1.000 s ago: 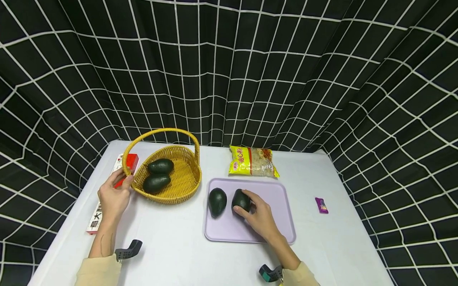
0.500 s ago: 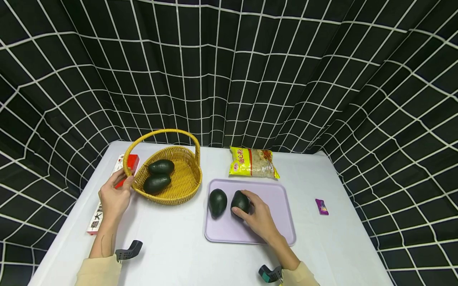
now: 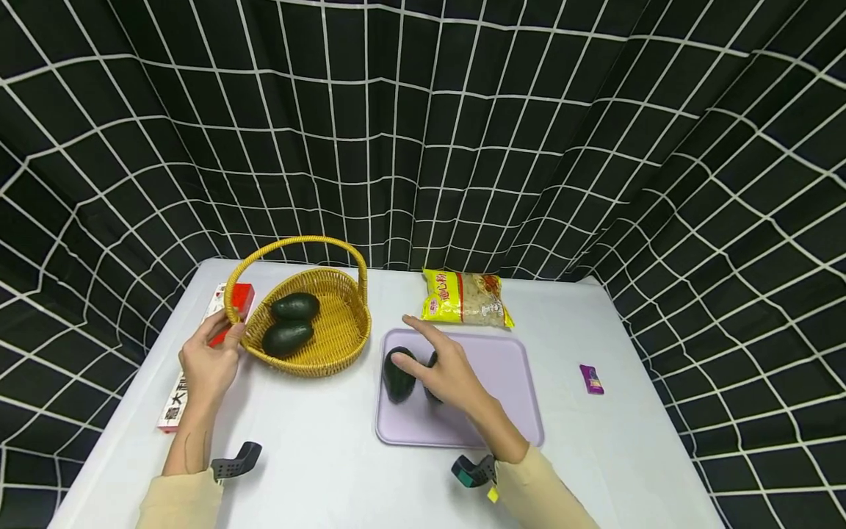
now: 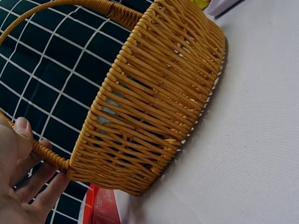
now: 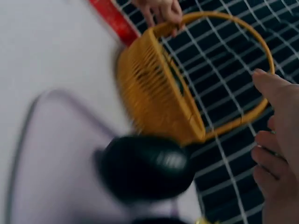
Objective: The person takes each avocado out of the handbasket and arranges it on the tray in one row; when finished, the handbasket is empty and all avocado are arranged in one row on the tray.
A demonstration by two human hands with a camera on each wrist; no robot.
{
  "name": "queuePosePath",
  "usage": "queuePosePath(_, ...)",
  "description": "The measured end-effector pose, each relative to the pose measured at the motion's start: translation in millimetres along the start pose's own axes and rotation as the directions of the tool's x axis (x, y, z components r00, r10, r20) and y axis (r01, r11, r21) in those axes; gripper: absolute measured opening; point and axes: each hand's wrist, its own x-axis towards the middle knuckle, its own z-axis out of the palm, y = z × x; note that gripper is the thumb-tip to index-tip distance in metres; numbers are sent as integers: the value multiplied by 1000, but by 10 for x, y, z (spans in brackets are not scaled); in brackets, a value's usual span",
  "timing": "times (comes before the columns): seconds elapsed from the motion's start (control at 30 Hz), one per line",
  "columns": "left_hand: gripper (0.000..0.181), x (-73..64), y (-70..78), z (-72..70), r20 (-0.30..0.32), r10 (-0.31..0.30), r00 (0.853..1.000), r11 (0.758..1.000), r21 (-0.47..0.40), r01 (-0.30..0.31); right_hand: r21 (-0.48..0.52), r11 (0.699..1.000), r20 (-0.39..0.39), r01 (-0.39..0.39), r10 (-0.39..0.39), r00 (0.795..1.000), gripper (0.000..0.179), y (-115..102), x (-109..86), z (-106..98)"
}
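My left hand grips the foot of the handle of a yellow wicker basket, thumb on one side and fingers behind, as the left wrist view shows. Inside the basket, two dark green avocados lie side by side. My right hand hovers over a lilac tray, fingers spread and holding nothing. On the tray, one avocado shows at the left, partly behind my thumb. A second avocado is mostly hidden under the right hand. The right wrist view is blurred, with one avocado plain in it.
Behind the tray lies a yellow food packet. A small purple packet sits to the right. Beside the left forearm is a long red and white box. A dark checked curtain encloses the white table.
My right hand has let go of the right avocado on the tray and moved up and to the left, its fingers spreading. The left hand keeps its hold on the basket.
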Motion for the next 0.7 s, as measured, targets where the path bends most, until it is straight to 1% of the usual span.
queuePosePath(0.07,38,14,-6,-13,3,3,1000,1000,9,-3,20,1000,70,-5,3,998,68,-125,158,50)
queuePosePath(0.13,38,20,-15,-23,6,1,1000,1000,20,-1,38,999,122,-20,15,992,70,-219,305,113)
queuePosePath(0.27,37,-6,-19,-32,7,-2,1000,999,39,2,48,998,185,-31,21,983,74,-340,551,272)
queuePosePath(0.37,37,-23,-22,-39,8,0,1000,999,34,-1,51,999,226,-15,3,974,78,-388,702,404)
queuePosePath(0.53,37,-14,-16,-47,6,6,1000,1000,30,-7,45,999,297,2,-15,955,81,-444,903,616)
queuePosePath(0.7,35,-10,10,-25,4,23,1000,999,30,-23,42,999,337,16,-29,941,77,-502,1024,793)
